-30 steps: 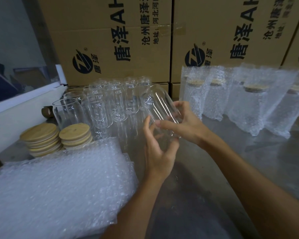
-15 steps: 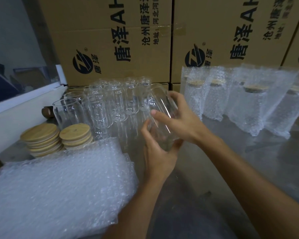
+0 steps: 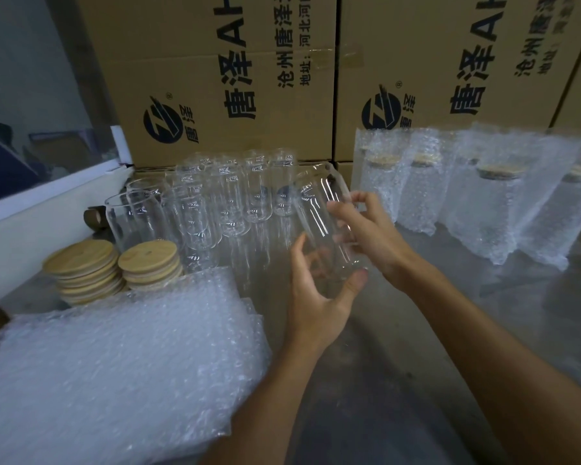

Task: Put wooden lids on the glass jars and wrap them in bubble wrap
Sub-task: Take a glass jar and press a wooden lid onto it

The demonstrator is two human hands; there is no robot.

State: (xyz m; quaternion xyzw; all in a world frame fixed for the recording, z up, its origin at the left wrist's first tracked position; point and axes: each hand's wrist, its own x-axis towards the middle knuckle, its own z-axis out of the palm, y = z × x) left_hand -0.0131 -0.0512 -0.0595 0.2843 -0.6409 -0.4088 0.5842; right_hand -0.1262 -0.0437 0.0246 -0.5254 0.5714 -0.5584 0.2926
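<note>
A clear glass jar (image 3: 319,209) without a lid is tilted in the air at the centre, its mouth pointing up and away. My left hand (image 3: 316,297) cups its base, thumb and fingers curled round it. My right hand (image 3: 366,229) grips its side near the middle. Several bare glass jars (image 3: 215,203) stand in a cluster behind. Two stacks of round wooden lids (image 3: 114,266) sit at the left. A pile of bubble wrap sheets (image 3: 114,364) lies at the lower left.
Several jars with lids, wrapped in bubble wrap (image 3: 483,203), stand in a row at the right. Printed cardboard boxes (image 3: 232,78) wall off the back. A white ledge (image 3: 31,213) runs along the left. The grey table (image 3: 399,380) lies under my arms.
The jar has come down and nearer to me. My left hand has slid under its base and my right hand has shifted along its side.
</note>
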